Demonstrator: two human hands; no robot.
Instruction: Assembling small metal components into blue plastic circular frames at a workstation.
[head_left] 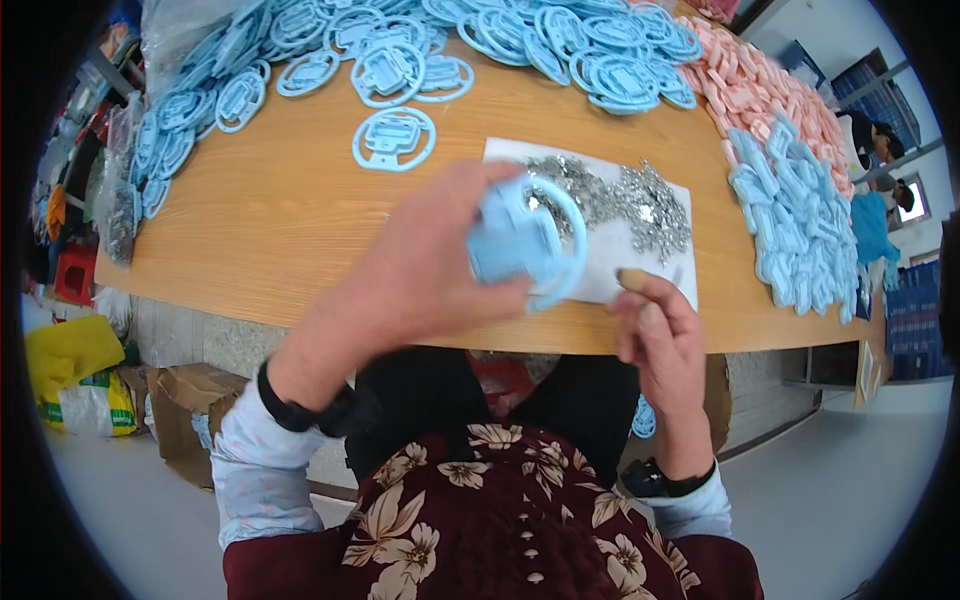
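My left hand (425,250) grips a light blue plastic steering-wheel-shaped part (512,240), holding it tilted above the near edge of a white sheet (596,286). The part is slightly blurred. To its right, my right hand (665,335) is closed in a pinch, a tan cover over one fingertip; what the fingers hold, if anything, is too small to make out. Small shiny metal pieces (652,212) lie in loose heaps on the sheet. Beyond my left hand, a single blue wheel part (393,140) rests flat on the table.
Blue wheel parts (390,72) pile along the far and left sides of the wooden table (250,220). At the right are heaps of pink plastic parts (770,95) and elongated blue parts (795,225). Cardboard box (185,415) and yellow bag (75,350) stand lower left.
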